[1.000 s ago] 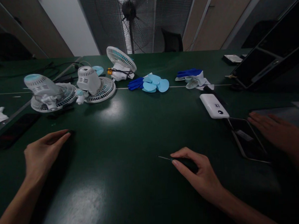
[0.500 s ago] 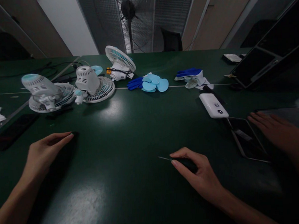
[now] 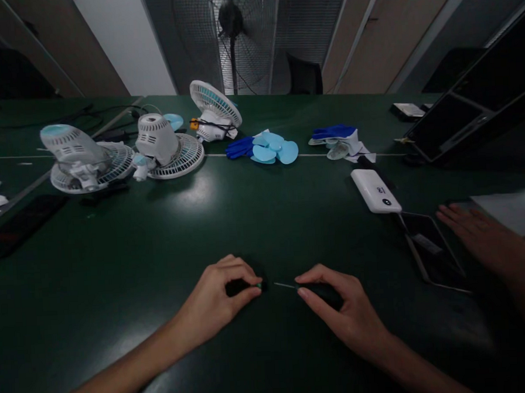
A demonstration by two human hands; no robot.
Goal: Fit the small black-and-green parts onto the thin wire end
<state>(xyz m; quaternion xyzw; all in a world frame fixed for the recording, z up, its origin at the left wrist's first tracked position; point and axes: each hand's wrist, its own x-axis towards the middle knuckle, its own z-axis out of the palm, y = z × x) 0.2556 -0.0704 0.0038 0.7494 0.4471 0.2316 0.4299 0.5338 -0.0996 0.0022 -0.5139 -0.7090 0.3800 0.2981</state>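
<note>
My left hand (image 3: 210,299) pinches a small dark piece with a bit of green (image 3: 261,286) between thumb and fingertips, just above or on the dark green table; its kind is too small to make out. Opposite it, my right hand (image 3: 357,316) is closed around the dark handle of a screwdriver (image 3: 285,285). The thin metal shaft points left at the small piece, with a short gap between the tip and it. Part of the handle is hidden by my fingers.
White desk fans (image 3: 158,140) and a light blue fan blade (image 3: 274,147) lie at the back, near blue-and-white gloves (image 3: 336,138). On the right are a white power bank (image 3: 375,190), a phone (image 3: 432,249) and another person's hand (image 3: 484,232). A dark phone-like slab (image 3: 24,225) lies left.
My left hand has moved far to the right with the small piece, up to the screwdriver's tip. My right hand has stayed nearly in place, still holding the screwdriver.
</note>
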